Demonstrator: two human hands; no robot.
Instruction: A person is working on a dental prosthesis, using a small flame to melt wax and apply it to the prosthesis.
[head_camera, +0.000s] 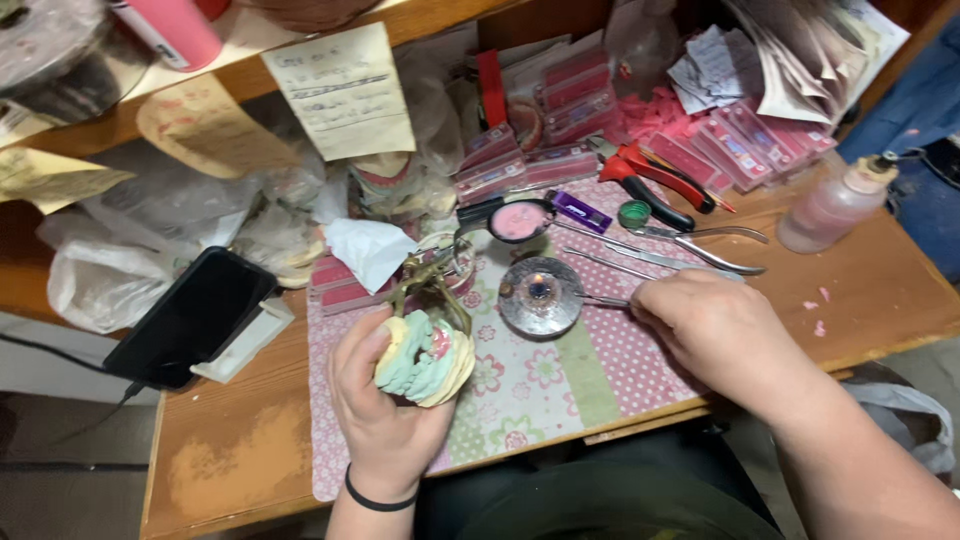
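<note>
1. Pale green and cream plaster made up the dental cast, which sat on a brass-coloured hinged frame; the left hand gripped it from below, fingers curled round the base and thumb laid up its left side; a black band circled that wrist.
2. The cast was held just above the patterned mat, near the front edge of the wooden table, left of the small burner.
3. The right hand was closed in a pinch on a thin metal instrument; its tip reached the rim of the round metal burner, where a small flame showed at the centre; whether the tip touched the flame was hard to tell.
4. Behind the burner stood a dark dish of pink wax, with a purple lighter and a green cap just beside it.
5. Steel pliers and long tweezers lay on the mat beyond the right hand; red-handled cutters lay further back, near stacked pink boxes.
6. A plastic squeeze bottle stood at the right; a black phone leaned on a white stand at the left, well apart from both hands.
</note>
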